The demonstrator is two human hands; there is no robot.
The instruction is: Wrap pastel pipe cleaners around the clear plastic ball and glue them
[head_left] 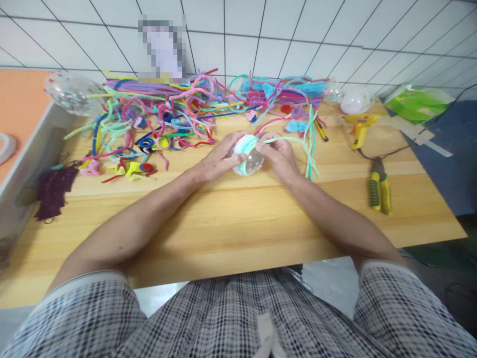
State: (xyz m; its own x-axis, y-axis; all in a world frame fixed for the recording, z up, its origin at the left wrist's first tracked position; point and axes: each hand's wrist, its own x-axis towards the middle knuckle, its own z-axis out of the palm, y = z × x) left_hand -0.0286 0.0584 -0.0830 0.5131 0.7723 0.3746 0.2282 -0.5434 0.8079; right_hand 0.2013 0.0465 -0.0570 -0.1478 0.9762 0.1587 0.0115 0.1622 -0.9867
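Note:
A clear ball [255,163] is partly wrapped in bands of pastel fuzzy pipe cleaner, white, blue and green. My left hand [222,157] is closed around its left side, thumb across the front. At the ball's upper right, my right hand [278,155] pinches a pale green pipe cleaner [292,141], whose free length trails to the right. More mint-green pipe cleaners [310,149] lie just beyond that hand. A pink pipe cleaner [269,122] and a light blue bow shape [296,126] rest behind it.
Heaped pipe cleaners [149,107] run along the tiled wall. To the right are a utility knife [321,130], a yellow glue gun [359,128] with its cord, and green-and-yellow pliers [379,186]. A confetti-filled clear ball [72,92] and purple tassels [55,191] sit left.

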